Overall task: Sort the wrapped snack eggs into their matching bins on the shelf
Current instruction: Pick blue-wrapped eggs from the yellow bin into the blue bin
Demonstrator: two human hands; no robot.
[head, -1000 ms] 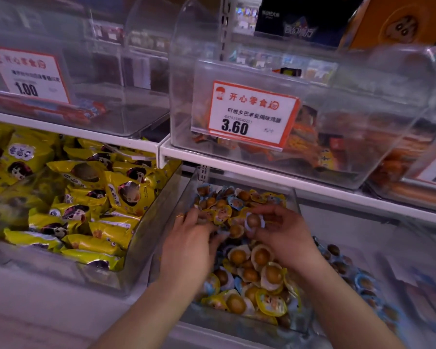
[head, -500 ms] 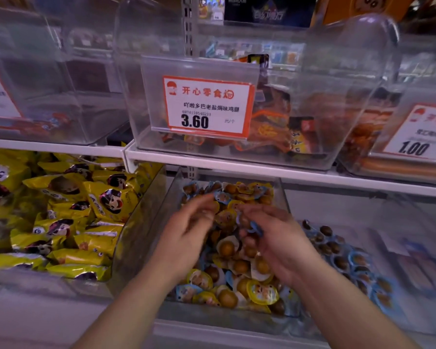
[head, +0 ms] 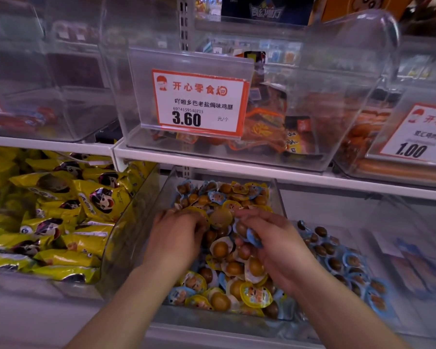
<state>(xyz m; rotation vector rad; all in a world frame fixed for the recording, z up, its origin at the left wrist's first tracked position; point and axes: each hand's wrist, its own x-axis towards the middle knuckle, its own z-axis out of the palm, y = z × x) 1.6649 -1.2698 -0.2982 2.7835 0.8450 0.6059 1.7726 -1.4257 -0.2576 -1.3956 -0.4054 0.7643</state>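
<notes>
Glossy round wrapped eggs [head: 220, 249] — clear plastic bin [head: 278, 197], both hands [head: 174, 238] buried

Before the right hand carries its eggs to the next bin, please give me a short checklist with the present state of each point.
1. Right hand holds blue-wrapped eggs: ok.
2. Only blue wrappers in that grip: cannot tell.
3. Bin of blue-wrapped eggs lies directly to the right, open on top: ok.
4. Left hand is down in the mixed egg bin, clear of the path: ok.
5. Mixed bin fully sorted: not ok, yellow and blue are together.
</notes>
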